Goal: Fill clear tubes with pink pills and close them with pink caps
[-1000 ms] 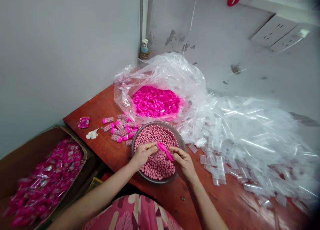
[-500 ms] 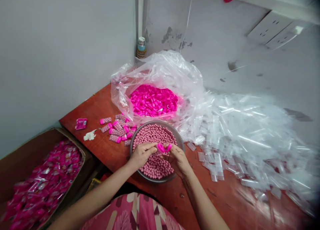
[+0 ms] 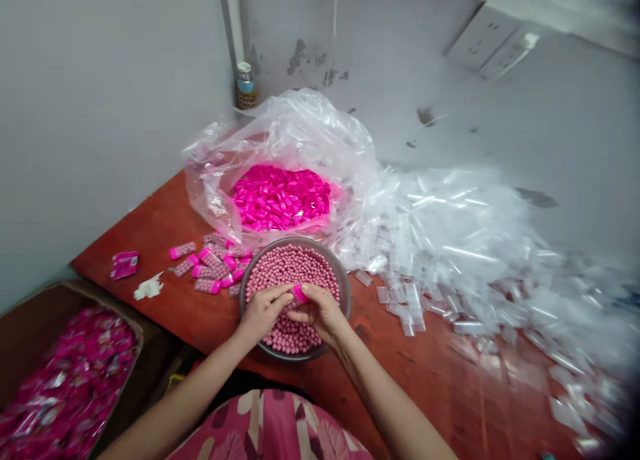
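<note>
Over the bowl (image 3: pixel 346 288) of pink beads (image 3: pixel 293 263), my two hands meet at a bright pink cap (image 3: pixel 300 293). My left hand (image 3: pixel 264 315) is closed, thumb and fingertips pinching the small bottle under this cap; the bottle's body is mostly hidden by fingers. My right hand (image 3: pixel 323 311) is closed on the cap from the other side, thumb against it. Left of the bowl lie several clear bottles (image 3: pixel 215 265) filled with pink beads and topped with pink caps.
Behind the bowl stands an open plastic bag (image 3: pixel 300 123) of loose pink caps (image 3: pixel 280 197). Clear empty bottles (image 3: pixel 410 300) are heaped on the right. A box (image 3: pixel 133 353) of pink packets (image 3: pixel 75 380) is at lower left. A pink packet (image 3: pixel 125 265) lies near the table's left edge.
Two separate pink pieces between my hands now show as one pink cap, and my hands have come closer together. The whole view has shifted, moving the scene leftward.
</note>
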### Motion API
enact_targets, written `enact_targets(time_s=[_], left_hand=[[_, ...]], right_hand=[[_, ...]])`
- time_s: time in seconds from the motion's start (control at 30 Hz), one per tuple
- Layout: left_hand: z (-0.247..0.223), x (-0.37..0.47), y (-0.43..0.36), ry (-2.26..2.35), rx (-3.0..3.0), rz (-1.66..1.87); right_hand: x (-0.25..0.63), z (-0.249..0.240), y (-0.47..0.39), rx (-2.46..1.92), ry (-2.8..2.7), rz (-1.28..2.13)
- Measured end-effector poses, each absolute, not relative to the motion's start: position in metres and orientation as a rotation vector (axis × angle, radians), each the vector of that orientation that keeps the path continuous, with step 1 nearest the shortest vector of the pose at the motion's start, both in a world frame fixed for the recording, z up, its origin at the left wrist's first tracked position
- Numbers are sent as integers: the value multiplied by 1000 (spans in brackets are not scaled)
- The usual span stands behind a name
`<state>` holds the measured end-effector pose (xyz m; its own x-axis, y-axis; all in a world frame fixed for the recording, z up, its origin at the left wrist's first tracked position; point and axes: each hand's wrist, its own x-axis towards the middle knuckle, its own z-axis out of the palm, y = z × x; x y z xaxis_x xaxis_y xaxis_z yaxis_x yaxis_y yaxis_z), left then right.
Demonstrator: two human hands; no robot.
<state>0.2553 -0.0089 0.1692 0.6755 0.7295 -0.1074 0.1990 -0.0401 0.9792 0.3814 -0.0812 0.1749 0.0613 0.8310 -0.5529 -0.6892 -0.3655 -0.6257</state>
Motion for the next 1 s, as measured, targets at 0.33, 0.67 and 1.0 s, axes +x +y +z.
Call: enact_targets(time_s=[0.33, 0.67, 1.0], left_hand=[[149, 205, 62, 1449, 1688, 694], [141, 229, 29, 1245, 1613, 531], [139, 242, 11, 1121, 1583, 566]], right_hand=[[515, 93, -135, -2401, -801, 527], [561, 56, -135, -2689, -993, 502], [473, 120, -83, -2141, -1907, 485]])
